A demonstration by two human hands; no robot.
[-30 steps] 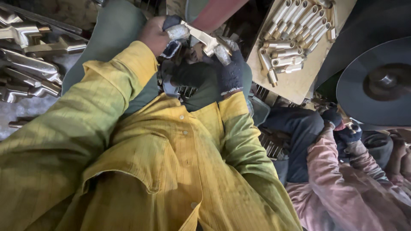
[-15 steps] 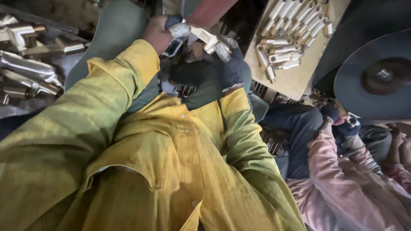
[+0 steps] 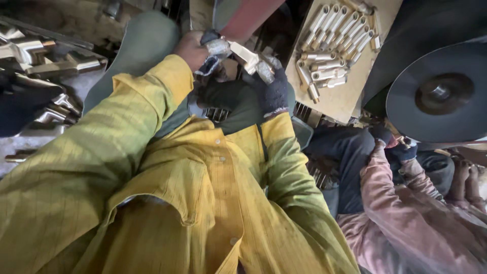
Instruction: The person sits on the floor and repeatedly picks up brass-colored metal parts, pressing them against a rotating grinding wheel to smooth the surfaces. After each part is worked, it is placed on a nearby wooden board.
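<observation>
I see both my hands raised together at the top of the view, clamped on one angled brass fitting (image 3: 247, 55): the left hand (image 3: 200, 49) grips its near end, the gloved right hand (image 3: 271, 83) its far end. Just right, a tan board (image 3: 345, 99) carries rows of brass pieces (image 3: 329, 38); its edge lies close by. A dark disc (image 3: 441, 94) crowds the right, a co-worker's pink sleeve (image 3: 401, 213) below. More brass castings (image 3: 35, 53) are piled left.
</observation>
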